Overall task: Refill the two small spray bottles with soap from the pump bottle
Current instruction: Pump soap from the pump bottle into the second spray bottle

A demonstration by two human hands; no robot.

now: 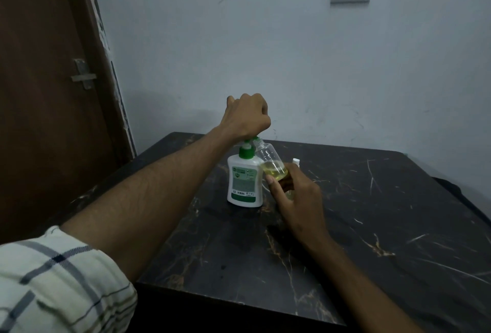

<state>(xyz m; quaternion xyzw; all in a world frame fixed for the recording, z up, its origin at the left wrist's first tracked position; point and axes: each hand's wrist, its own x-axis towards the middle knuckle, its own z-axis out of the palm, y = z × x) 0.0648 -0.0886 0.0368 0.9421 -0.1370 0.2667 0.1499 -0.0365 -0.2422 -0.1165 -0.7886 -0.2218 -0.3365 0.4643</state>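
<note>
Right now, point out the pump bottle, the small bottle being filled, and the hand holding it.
pump bottle (244, 185), head view, on its label.
small bottle (268, 158), head view, on its clear wall.
right hand (299, 199), head view, on its back.

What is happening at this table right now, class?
A person's left hand presses the green pump of a white soap bottle standing on a dark marble table. Their right hand holds a small clear bottle tilted against the spout; yellowish soap sits in its base.
</note>
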